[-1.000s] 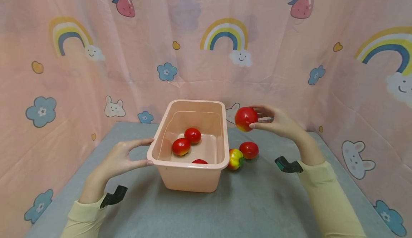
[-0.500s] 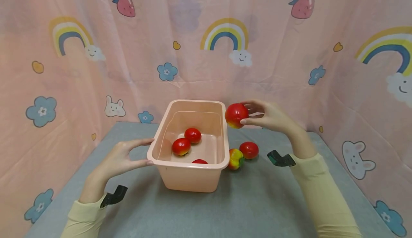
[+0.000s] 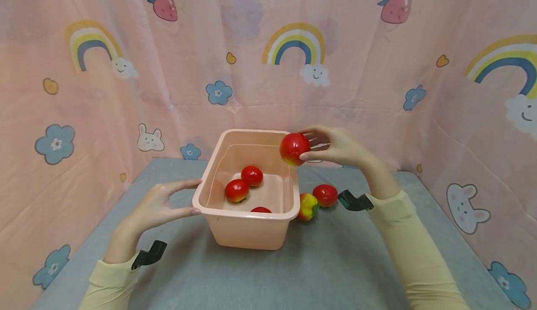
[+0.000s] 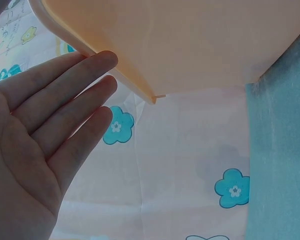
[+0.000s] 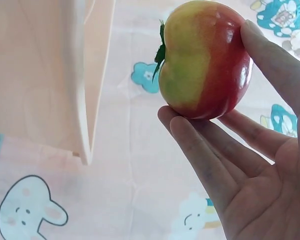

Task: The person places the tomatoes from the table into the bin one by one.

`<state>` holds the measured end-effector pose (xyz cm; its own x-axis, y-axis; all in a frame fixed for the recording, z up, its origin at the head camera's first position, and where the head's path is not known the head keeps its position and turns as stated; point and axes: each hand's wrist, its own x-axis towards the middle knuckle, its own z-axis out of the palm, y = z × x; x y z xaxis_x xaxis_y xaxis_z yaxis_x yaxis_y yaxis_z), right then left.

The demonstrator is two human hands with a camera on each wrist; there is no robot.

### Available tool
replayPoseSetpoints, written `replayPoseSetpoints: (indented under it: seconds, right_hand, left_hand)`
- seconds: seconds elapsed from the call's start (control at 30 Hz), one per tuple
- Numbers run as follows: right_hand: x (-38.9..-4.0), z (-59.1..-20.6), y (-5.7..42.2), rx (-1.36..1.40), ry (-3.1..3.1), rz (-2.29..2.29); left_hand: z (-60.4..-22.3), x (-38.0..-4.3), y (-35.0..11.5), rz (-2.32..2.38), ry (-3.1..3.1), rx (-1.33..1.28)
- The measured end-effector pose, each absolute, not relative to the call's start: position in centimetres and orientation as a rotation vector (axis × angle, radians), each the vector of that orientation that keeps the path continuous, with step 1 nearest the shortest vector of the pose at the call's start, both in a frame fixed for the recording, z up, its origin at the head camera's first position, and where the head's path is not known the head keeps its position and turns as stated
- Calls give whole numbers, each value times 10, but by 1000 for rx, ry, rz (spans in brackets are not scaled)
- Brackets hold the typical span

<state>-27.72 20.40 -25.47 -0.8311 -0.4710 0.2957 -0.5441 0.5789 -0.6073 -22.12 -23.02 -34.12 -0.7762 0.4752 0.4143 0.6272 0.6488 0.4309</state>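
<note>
My right hand (image 3: 339,148) pinches a glossy red tomato (image 3: 294,149) between thumb and fingers, over the right rim of a pink plastic tub (image 3: 251,230) in the head view. Its yellow-green end and green leafy top show on the tomato (image 5: 205,60) in the right wrist view, apart from the tub wall. On the tub's left rim rests my left hand (image 3: 153,205), its fingers straight; the left wrist view shows the fingers (image 4: 85,95) lying flat against the rim. Inside the tub are two red fruits (image 3: 237,190) and part of another red one (image 3: 261,210), mostly hidden by the front wall.
Right of the tub, on the grey tabletop (image 3: 335,263), lie a red fruit (image 3: 325,195) and a yellow-and-red pepper-like piece (image 3: 308,207), partly hidden by the tub. A pink patterned curtain (image 3: 251,109) surrounds the table's back and sides.
My right hand has carried the tomato leftward and slightly up, from right of the tub to above its right rim. The left hand and tub have stayed in place.
</note>
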Motion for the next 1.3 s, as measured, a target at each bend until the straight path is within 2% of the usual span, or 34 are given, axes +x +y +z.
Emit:
replayPoseSetpoints:
  seconds: [1.3]
  right_hand:
    - [-284, -257, 156, 1080, -2748, 1058]
  left_hand:
    - [-340, -221, -230, -837, -2605, -896]
